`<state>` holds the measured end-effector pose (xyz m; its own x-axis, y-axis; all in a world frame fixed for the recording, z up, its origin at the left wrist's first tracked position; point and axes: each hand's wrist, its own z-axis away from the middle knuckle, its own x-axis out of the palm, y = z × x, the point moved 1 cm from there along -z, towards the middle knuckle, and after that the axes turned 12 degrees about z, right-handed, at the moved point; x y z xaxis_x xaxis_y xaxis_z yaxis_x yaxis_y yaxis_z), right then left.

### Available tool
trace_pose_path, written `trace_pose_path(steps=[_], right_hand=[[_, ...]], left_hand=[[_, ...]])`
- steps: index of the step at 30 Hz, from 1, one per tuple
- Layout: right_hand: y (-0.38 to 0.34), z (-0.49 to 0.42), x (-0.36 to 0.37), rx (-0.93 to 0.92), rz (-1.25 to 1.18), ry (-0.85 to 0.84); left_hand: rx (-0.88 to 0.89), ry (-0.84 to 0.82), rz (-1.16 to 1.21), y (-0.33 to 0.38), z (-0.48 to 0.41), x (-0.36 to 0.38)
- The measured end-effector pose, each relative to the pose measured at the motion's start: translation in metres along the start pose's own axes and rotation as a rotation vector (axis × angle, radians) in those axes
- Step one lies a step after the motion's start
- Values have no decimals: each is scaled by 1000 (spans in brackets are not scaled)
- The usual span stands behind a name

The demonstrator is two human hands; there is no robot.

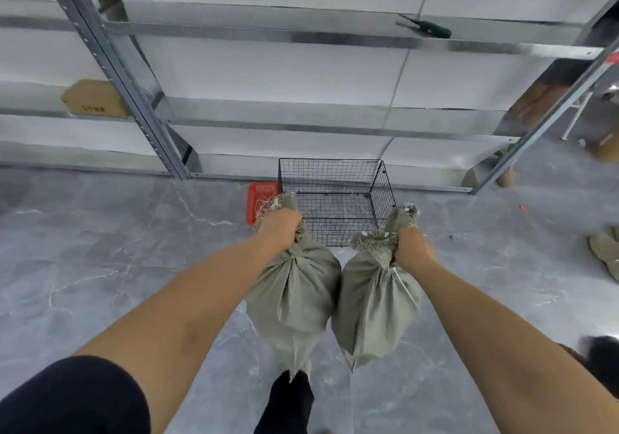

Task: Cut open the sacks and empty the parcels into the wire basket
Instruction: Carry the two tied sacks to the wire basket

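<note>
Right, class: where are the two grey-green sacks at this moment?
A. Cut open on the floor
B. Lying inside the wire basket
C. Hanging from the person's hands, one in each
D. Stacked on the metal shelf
C: the left hand and right hand each grip a tied sack neck, the left sack and right sack hanging short of the wire basket.

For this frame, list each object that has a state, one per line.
Left sack: tied shut, hanging from left hand.
Right sack: tied shut, hanging from right hand.
Wire basket: on floor, open-topped, no parcels visible.
Red crate: on floor beside basket.
Dark tool: lying on shelf rail.
</note>
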<state>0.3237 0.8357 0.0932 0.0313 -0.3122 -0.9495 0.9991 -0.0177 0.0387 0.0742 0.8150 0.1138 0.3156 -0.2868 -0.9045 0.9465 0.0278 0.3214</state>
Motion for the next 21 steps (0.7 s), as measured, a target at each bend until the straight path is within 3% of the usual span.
trace_pose_path(steps=[9, 21], right_hand=[[-20, -121, 34, 64, 0, -92], [-20, -228, 80, 22, 56, -133]], left_hand=[[29, -160, -10, -27, -117, 38], [-109, -240, 89, -53, -220, 96]])
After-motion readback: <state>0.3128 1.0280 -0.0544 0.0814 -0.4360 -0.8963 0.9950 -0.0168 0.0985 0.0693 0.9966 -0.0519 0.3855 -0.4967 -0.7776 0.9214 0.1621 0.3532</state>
